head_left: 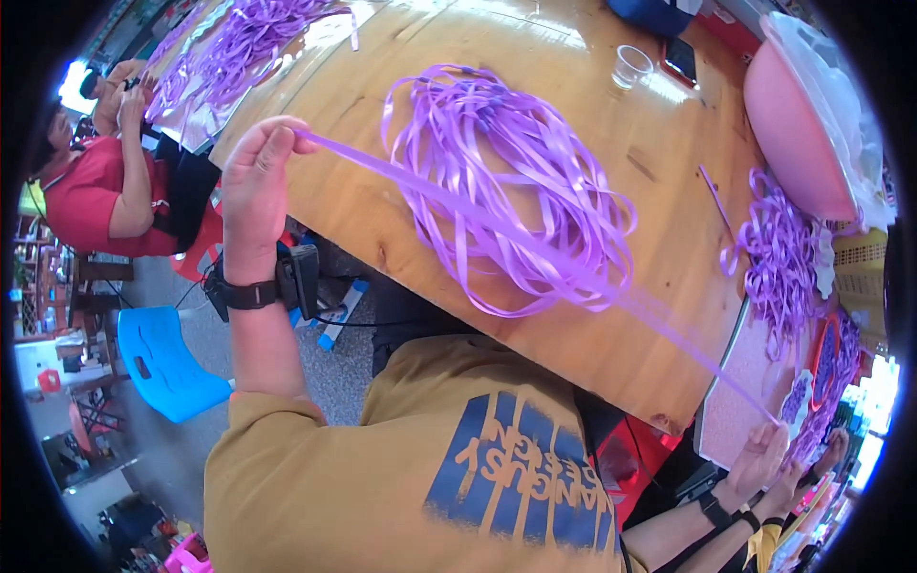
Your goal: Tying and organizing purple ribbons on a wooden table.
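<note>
Purple flat glossy ribbon strip (535, 245) runs taut on a slant between my two hands, passing in front of a loose purple ribbon heap (559, 215) on the light-brown wooden desk (678, 172). My left hand (256, 172) is up at the desk's near edge, thumb and fingers pinched together on the strip's upper end; black strap with boxy black device (272, 286) on that wrist. My right hand (759, 454), low right, has its fingers closed on the other end, small in view. Another person's hand (831, 451) shows just beyond it.

Far side of desk: clear plastic cup (630, 69) beside a dark phone (680, 62). Right: pink round basin (793, 129) with clear plastic bag; second purple ribbon heap (776, 244) just below it. Upper left: third purple ribbon heap (234, 48), near a person in a red top (100, 196). Blue plastic stool (172, 363) on the floor, left. My mustard-brown shirt (382, 468) has a dark-blue print.
</note>
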`<action>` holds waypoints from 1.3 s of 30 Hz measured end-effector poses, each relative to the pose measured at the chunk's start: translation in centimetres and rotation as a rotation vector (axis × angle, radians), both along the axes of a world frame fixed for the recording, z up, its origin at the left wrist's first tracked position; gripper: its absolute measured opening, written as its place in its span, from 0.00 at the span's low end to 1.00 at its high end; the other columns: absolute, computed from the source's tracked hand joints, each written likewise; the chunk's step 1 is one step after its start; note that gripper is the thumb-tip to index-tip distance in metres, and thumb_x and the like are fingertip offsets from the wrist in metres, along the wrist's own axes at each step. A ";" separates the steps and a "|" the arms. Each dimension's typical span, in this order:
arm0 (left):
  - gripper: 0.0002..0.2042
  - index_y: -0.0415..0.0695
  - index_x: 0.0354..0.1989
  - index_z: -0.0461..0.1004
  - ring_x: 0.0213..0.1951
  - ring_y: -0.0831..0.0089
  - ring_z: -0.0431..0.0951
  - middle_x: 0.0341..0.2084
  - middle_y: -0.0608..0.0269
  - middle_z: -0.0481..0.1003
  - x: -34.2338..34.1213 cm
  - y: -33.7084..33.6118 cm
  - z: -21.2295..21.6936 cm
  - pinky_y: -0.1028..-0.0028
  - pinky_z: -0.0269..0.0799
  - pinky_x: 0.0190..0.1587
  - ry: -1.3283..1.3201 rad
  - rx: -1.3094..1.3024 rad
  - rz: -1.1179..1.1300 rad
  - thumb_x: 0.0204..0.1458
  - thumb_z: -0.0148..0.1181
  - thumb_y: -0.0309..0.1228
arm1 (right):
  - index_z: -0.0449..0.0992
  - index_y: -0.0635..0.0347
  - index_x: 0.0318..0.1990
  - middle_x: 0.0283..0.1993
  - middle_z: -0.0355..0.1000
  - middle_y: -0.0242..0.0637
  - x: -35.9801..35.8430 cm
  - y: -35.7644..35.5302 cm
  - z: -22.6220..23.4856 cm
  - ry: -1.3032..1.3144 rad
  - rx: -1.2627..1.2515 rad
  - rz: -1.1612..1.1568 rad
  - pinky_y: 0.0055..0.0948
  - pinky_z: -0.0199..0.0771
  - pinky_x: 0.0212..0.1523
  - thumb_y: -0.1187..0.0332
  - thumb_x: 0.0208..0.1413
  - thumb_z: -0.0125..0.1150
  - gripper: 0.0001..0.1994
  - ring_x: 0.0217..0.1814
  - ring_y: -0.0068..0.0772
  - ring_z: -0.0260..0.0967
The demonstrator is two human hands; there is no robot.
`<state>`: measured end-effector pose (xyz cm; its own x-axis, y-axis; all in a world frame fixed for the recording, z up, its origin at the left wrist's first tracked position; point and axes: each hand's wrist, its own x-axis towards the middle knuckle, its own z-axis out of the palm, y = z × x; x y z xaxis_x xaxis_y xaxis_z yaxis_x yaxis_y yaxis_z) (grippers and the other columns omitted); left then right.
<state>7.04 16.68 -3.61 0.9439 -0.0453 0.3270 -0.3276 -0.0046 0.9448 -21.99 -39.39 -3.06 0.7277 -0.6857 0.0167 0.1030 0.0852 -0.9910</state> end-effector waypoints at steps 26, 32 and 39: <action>0.07 0.41 0.39 0.69 0.33 0.76 0.74 0.29 0.67 0.75 -4.7 -4.5 0.6 0.68 0.65 0.48 0.220 -1.234 -0.140 0.57 0.49 0.31 | 0.58 0.61 0.30 0.22 0.47 0.28 -0.8 -1.9 -3.1 -0.599 0.718 0.198 0.20 0.45 0.17 0.69 0.61 0.43 0.09 0.19 0.21 0.42; 0.08 0.44 0.40 0.69 0.31 0.77 0.73 0.29 0.69 0.75 -3.9 -5.4 0.2 0.69 0.66 0.44 0.245 -1.299 -0.340 0.57 0.48 0.33 | 0.60 0.65 0.35 0.25 0.48 0.29 0.2 1.2 -2.4 -0.420 0.669 0.038 0.20 0.49 0.22 0.67 0.62 0.42 0.09 0.23 0.21 0.45; 0.10 0.41 0.45 0.67 0.34 0.75 0.71 0.32 0.67 0.73 -4.3 -6.0 0.5 0.68 0.64 0.44 0.322 -1.214 -0.226 0.58 0.43 0.29 | 0.62 0.67 0.40 0.28 0.51 0.31 -0.7 -0.6 -5.0 -0.432 0.596 0.230 0.20 0.55 0.28 0.69 0.63 0.40 0.09 0.25 0.24 0.49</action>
